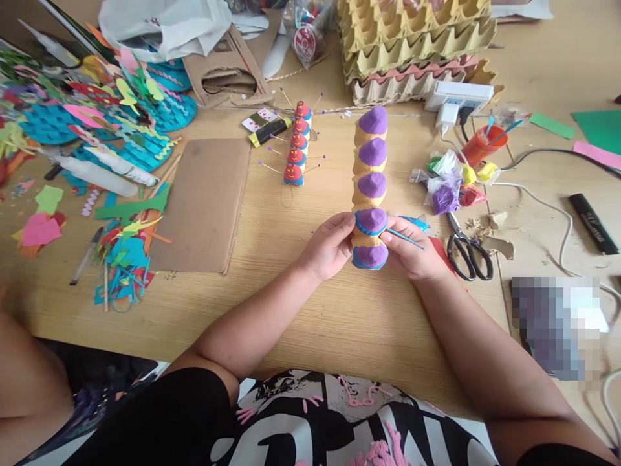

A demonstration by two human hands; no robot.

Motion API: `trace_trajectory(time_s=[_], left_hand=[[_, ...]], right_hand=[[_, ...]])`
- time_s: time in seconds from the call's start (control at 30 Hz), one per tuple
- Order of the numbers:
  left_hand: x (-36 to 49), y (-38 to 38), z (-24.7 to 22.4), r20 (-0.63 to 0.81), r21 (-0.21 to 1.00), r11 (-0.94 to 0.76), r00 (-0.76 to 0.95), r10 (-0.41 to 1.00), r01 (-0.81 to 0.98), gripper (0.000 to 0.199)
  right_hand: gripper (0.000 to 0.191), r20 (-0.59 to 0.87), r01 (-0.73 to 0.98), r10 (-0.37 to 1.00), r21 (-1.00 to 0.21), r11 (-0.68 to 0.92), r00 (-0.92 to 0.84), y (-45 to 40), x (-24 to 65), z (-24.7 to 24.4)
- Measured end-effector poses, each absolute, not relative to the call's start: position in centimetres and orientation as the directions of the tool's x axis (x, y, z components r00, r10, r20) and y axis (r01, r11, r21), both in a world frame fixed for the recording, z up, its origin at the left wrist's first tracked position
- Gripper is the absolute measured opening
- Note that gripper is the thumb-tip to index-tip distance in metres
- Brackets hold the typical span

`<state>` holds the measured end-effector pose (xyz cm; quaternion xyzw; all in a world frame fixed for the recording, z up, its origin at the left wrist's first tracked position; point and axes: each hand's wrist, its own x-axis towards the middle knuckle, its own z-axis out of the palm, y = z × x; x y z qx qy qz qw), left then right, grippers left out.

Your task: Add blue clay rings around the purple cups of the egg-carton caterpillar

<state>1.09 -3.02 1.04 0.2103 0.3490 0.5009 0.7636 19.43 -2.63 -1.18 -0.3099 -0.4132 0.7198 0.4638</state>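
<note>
A long strip of egg-carton bumps (371, 186), yellow-orange with purple caps, stands lengthwise away from me. Blue edging shows around its two nearest bumps. My left hand (330, 244) pinches its left side near the near end. On the right side, my right hand (411, 251) holds the strip too, with a thin blue stick (406, 237) between its fingers. Farther left on the table lies a smaller strip of red and blue bumps (297, 144) with faces and purple-tipped pins.
Cardboard (198, 204), paper scraps (129, 252) and blue woven pieces (145, 152) lie left. Scissors (468, 252), purple clay (445, 196), an orange cup (485, 145), a power strip (460, 95) and cables are right. Egg trays (417, 45) stand behind. Another person's arm (32, 375) is lower left.
</note>
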Motion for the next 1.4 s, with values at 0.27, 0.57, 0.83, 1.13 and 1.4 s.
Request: trace_trajectory(time_s=[0.27,0.57,0.83,1.13,1.4], left_hand=[[0.7,-3.0,0.3,-0.239,0.687,0.361,0.273,0.932,-0.630,0.034],[0.7,-2.9,0.0,-0.175,0.699,0.337,0.306,0.936,-0.631,0.048],[0.9,-2.9,0.1,-0.169,0.727,0.307,0.273,0.947,-0.615,0.054],[1.1,-3.1,-0.1,-0.157,0.756,0.249,0.203,0.967,-0.605,0.053],[0.9,-3.1,0.1,-0.159,0.753,0.278,0.245,0.956,-0.596,0.053]], right_hand=[[0.021,-0.034,-0.419,0.926,-0.885,-0.202,-0.377,-2.5,19.7,-1.9],[0.033,-0.100,-0.433,0.926,-0.862,-0.264,-0.365,-2.6,19.7,-1.7],[0.033,-0.086,-0.432,0.908,-0.858,-0.277,-0.411,-2.6,19.8,-1.7],[0.031,-0.078,-0.430,0.893,-0.855,-0.288,-0.443,-2.7,19.9,-1.8],[0.027,-0.046,-0.439,0.898,-0.861,-0.258,-0.437,-2.7,19.8,-1.7]])
